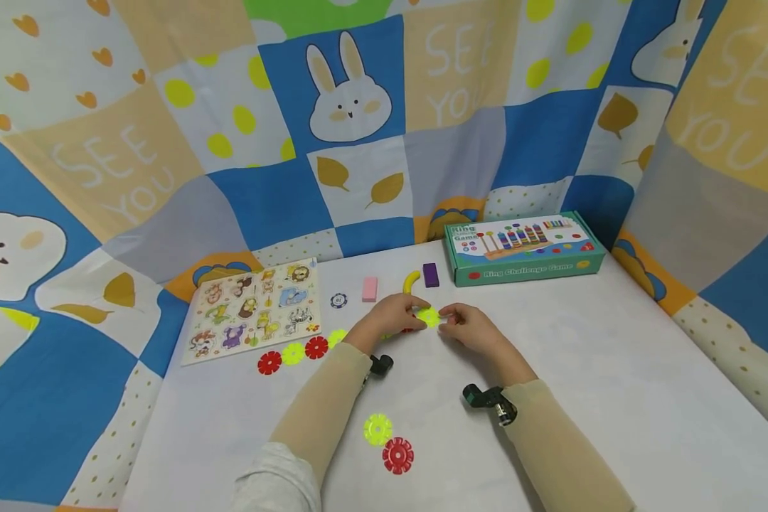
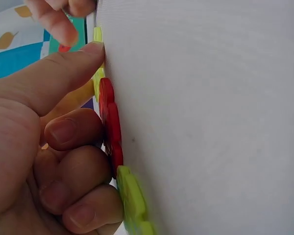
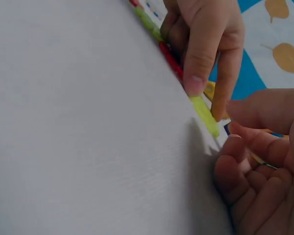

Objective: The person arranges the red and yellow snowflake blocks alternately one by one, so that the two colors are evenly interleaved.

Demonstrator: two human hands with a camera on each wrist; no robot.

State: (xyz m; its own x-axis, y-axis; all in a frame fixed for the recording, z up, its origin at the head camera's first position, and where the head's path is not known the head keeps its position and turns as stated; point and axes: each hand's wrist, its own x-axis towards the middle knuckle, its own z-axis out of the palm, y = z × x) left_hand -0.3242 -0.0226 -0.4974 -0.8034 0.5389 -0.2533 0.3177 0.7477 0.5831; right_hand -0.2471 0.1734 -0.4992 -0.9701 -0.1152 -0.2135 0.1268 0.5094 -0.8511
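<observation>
My left hand (image 1: 387, 313) pinches a yellow-green notched plastic disc (image 1: 429, 317) between thumb and index finger, flat against the white tabletop. That disc is at the right end of a row of alternating red and yellow-green discs, partly hidden by the hand. In the left wrist view, a red disc (image 2: 110, 125) and a yellow-green disc (image 2: 132, 200) lie along my curled lower fingers. My right hand (image 1: 476, 328) hovers just right of the pinched disc (image 3: 204, 116), fingers loosely bent, nothing held. Closer to me lie a yellow-green disc (image 1: 377, 429) and a red disc (image 1: 398, 455).
An animal puzzle board (image 1: 252, 309) lies at the left. Behind the hands are a round chip (image 1: 338, 301), a pink block (image 1: 370, 289), a yellow banana-shaped piece (image 1: 412, 281) and a purple block (image 1: 431, 275). A green game box (image 1: 525, 249) stands at the back right, by the patterned curtain.
</observation>
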